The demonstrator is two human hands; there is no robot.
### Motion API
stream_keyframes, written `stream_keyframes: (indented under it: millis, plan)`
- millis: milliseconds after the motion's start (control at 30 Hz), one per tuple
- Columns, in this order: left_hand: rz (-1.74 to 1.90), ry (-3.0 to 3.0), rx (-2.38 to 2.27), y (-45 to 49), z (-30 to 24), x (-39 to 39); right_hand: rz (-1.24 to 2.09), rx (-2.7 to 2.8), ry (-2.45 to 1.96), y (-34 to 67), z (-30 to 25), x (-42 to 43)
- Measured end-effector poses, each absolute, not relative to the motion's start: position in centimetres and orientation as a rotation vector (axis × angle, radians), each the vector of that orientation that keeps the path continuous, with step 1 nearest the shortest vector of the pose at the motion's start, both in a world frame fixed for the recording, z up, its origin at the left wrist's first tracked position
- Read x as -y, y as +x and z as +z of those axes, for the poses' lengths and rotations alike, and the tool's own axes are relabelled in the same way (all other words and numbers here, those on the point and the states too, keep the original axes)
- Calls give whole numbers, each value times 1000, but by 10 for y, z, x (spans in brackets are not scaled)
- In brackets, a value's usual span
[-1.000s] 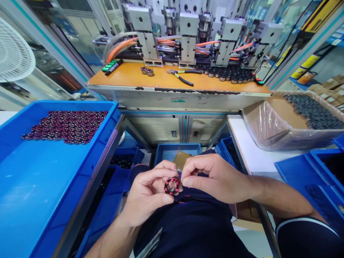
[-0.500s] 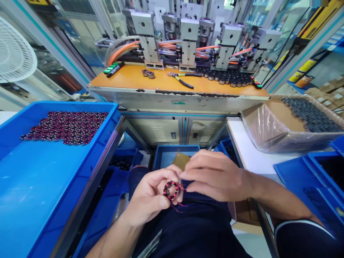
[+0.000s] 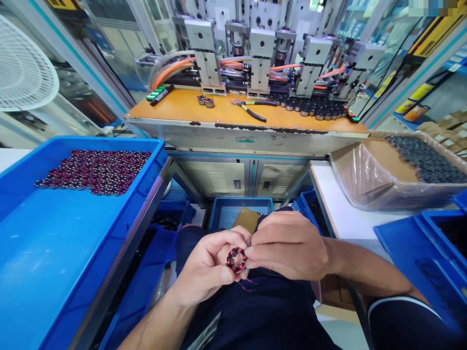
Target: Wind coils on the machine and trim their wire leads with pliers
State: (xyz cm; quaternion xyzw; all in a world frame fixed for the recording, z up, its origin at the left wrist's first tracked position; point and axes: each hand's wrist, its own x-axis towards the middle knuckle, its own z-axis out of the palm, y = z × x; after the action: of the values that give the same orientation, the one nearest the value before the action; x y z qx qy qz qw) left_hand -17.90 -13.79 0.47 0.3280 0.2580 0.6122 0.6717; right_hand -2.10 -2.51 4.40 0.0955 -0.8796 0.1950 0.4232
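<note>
In front of and below the orange-topped bench (image 3: pixel 175 111), the person's left hand (image 3: pixel 207 260) clasps a red-wound ring (image 3: pixel 230 261); the right hand's (image 3: pixel 290 245) fingers bunch at its edge, their grip on any wire unclear. The bench's front bears a green mark (image 3: pixel 245 140), a dark marker (image 3: pixel 161 96) lies atop its left end; any print on either is too small to read.

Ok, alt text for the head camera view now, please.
A person's left hand holds a small red-and-black ring, the right hand at its edge. Beyond, pliers lie on an orange bench; a blue tray of similar parts sits at left.
</note>
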Motion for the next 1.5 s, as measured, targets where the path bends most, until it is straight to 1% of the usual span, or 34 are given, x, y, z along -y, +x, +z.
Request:
stream_keyframes:
  millis: [100,300,533,700,867,967,1100,1167,1267,1333,1400,1500]
  plan:
    - [1435,820,-629,-181,4,136,496,2151,164,-22,40,31]
    - [1612,1010,-772,-184,2,135,619,2098,-54,-25,31,45]
    - [1384,1031,-847,-190,6,143,568,2048,-61,-28,19,49]
    - [1537,1029,-836,-185,3,147,523,2053,-179,-27,19,52]
    - [1643,1038,-718,-184,0,146,549,2032,-257,-28,26,54]
    - [1680,994,-597,-184,-1,146,572,2084,-210,-25,33,53]
    - [1694,801,-376,-181,-2,145,495,2193,-44,-18,43,51]
    - [1602,762,-411,-181,-1,144,445,2246,22,-16,48,52]
    - [1308,807,-541,-184,0,145,384,2291,64,-17,52,56]
    - [1199,821,-553,-184,1,146,363,2291,54,-19,52,58]
    - [1247,811,-547,-183,-1,147,341,2302,42,-22,51,58]
    - [1417,829,-550,-180,-3,148,267,2292,18,-23,47,56]
